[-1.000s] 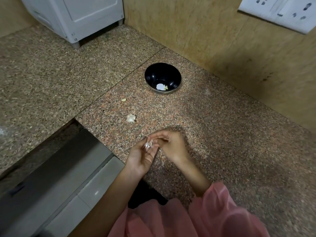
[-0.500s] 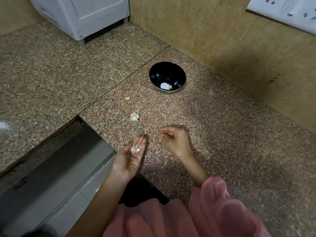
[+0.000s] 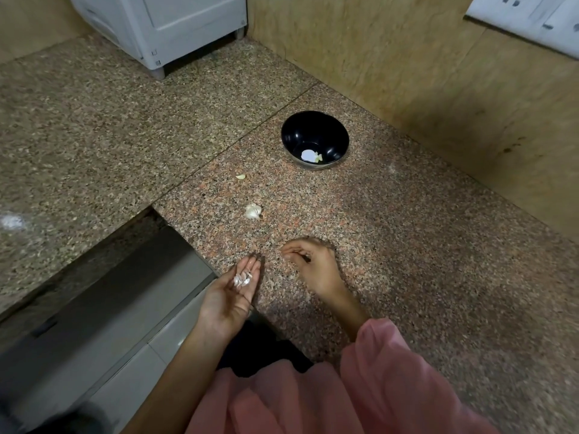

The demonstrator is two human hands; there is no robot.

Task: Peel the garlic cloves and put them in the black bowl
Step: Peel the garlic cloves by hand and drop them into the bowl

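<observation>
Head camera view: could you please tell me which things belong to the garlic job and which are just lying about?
Job in hand: black bowl holding a peeled clove; garlic piece and loose clove on the counter; garlic skins on the left hand; right hand.
Lying about: white appliance; wall sockets.

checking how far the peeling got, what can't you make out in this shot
All in the head view:
The right hand: curled fingers face down and hide whether they pinch anything.
The white bits on the left hand: too small to tell clove from skin.
The white patch in the black bowl: too small to tell clove from glare.
The white appliance and socket panel: cut off by the top edge.
</observation>
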